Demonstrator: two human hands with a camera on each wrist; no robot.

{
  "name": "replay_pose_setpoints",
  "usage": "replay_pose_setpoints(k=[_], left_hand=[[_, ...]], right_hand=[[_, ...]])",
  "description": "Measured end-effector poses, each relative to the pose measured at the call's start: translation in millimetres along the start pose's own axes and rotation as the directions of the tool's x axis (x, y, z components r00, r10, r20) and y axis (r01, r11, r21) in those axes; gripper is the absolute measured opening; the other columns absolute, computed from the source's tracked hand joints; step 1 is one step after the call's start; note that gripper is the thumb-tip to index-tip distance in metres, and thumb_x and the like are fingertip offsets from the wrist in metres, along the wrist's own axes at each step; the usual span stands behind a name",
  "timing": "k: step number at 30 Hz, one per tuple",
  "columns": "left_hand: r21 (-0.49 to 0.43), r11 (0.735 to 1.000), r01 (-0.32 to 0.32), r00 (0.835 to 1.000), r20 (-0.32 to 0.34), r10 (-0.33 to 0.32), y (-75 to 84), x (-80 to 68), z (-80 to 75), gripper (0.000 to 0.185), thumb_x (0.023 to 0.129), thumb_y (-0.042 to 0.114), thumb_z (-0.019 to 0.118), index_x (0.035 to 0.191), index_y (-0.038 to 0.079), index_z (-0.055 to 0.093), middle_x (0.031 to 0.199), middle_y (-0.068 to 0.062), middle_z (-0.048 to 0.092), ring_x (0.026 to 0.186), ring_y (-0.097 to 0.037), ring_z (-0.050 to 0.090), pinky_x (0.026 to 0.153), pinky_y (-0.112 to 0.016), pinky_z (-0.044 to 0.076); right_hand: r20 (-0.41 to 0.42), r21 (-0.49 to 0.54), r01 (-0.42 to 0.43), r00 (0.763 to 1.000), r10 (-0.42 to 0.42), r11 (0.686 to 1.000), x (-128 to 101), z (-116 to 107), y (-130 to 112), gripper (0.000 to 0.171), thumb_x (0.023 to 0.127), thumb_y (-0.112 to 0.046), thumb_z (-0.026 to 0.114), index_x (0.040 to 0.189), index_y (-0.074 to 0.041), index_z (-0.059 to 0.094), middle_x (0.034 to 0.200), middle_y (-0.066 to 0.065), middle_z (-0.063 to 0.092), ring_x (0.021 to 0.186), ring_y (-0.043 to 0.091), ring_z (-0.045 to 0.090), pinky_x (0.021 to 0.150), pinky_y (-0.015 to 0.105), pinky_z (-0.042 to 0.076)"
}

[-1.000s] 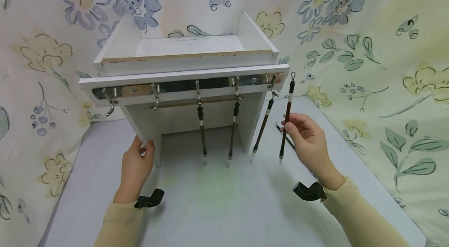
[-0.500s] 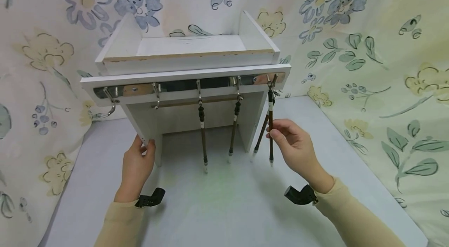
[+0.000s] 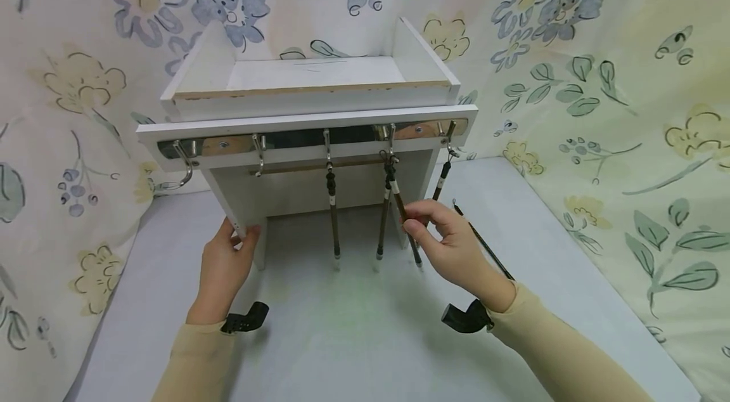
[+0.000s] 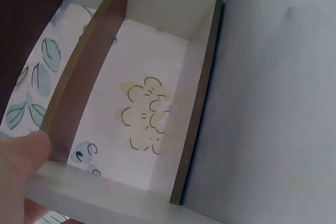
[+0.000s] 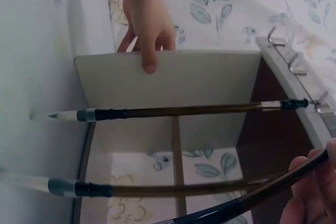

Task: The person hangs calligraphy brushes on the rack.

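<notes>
With my right hand (image 3: 447, 251) I pinch a slim brown brush (image 3: 414, 250) between thumb and fingers, its shaft slanting and its tip pointing down. Its dark upper end is right by the fourth hook (image 3: 392, 139) from the left; I cannot tell whether its loop is on it. Another brush (image 3: 382, 224) hangs there, just beside mine. My left hand (image 3: 225, 265) grips the lower front edge of the white shelf's (image 3: 308, 99) left side panel, thumb on the inner side. The middle brush (image 3: 334, 224) hangs from the third hook (image 3: 327, 142), the end brush (image 3: 440, 181) from the fifth, partly behind my right hand. A loose brush (image 3: 485, 242) lies on the desk (image 3: 342, 345) to the right.
</notes>
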State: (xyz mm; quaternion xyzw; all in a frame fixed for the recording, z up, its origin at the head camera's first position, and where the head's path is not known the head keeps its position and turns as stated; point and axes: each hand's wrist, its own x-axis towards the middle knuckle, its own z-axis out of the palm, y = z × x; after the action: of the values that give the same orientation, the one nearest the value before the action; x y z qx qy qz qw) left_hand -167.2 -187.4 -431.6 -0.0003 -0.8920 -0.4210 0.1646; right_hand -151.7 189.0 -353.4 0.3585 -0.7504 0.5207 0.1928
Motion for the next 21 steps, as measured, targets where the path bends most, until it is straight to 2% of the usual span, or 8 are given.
replay_pose_setpoints(k=[3, 12, 21], left_hand=[[0.018, 1.000, -0.003, 1.000, -0.004, 0.003, -0.6, 0.7, 1.5, 0.046, 0.100, 0.035, 0.052, 0.137, 0.008, 0.049, 0.131, -0.024, 0.056, 0.104, -0.047, 0.061, 0.070, -0.056, 0.054], [0.041, 0.999, -0.014, 0.999, -0.042, 0.016, -1.1, -1.5, 4.4, 0.039, 0.100, 0.028, 0.051, 0.131, 0.005, 0.053, 0.118, -0.025, 0.063, 0.097, -0.043, 0.065, 0.062, -0.051, 0.055], [0.046, 0.999, -0.016, 0.999, -0.047, 0.018, 0.5, -2.4, 3.8, 0.039, 0.100, 0.026, 0.051, 0.132, 0.003, 0.051, 0.123, -0.026, 0.060, 0.098, -0.045, 0.064, 0.062, -0.053, 0.055]], right_hand=[[0.029, 0.000, 0.009, 1.000, -0.009, 1.000, 0, 7, 0, 0.023, 0.092, 0.000, 0.063, 0.113, -0.009, 0.065, 0.095, 0.003, 0.064, 0.085, 0.015, 0.057, 0.073, 0.027, 0.049], [0.144, 0.013, -0.030, 0.989, 0.028, 0.999, 4, 27, 0, 0.031, 0.089, 0.007, 0.063, 0.116, -0.009, 0.065, 0.102, 0.002, 0.065, 0.086, 0.013, 0.058, 0.070, 0.030, 0.049], [0.200, 0.002, -0.087, 0.976, 0.085, 0.996, 11, 41, -1, 0.025, 0.093, -0.002, 0.063, 0.117, -0.009, 0.065, 0.102, 0.004, 0.066, 0.083, 0.013, 0.058, 0.071, 0.033, 0.051]])
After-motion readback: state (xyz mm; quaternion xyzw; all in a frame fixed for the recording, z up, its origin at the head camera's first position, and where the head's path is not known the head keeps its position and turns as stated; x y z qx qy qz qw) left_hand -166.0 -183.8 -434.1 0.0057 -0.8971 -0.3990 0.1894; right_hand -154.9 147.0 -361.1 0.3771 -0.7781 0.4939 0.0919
